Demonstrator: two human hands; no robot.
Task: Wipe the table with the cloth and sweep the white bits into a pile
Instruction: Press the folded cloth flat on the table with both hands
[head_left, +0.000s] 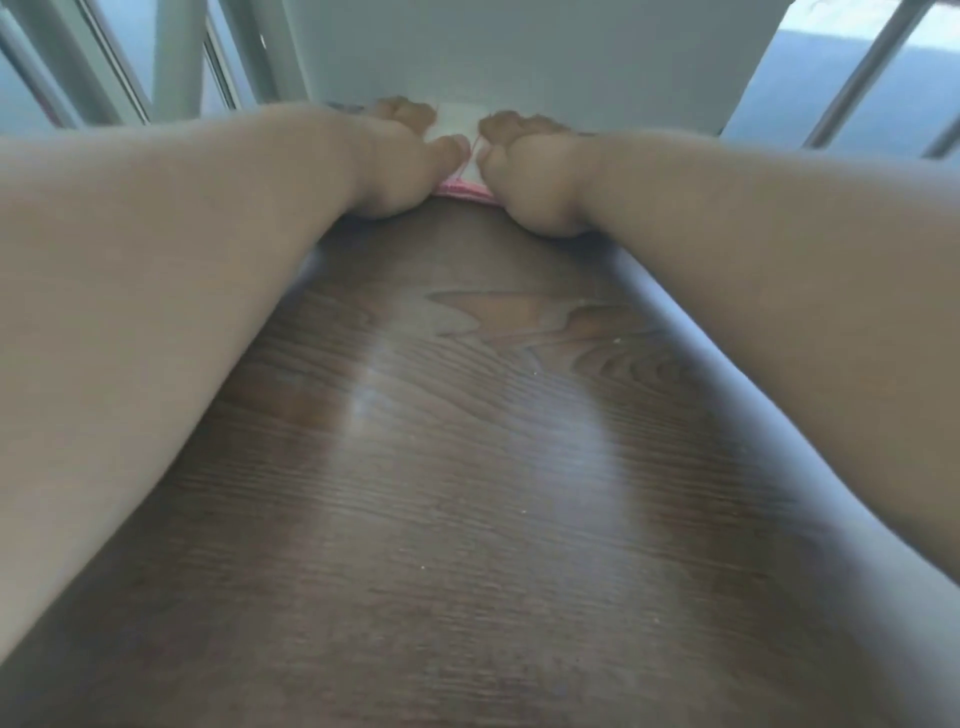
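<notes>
Your left hand (400, 156) and right hand (530, 166) sit side by side at upper centre of the frame, fingers curled and pressing down on the white, pink-edged cloth (462, 150) at the far edge of the dark wood-grain table (467, 519). Tiny white bits (535, 372) lie scattered centre and lower frame. Pull back carelessly and the cloth's narrow span may pass beside them, or flick them over the pale right edge.

One head-worn wide-angle view looks forward and down, low and close over the table (467, 467).
</notes>
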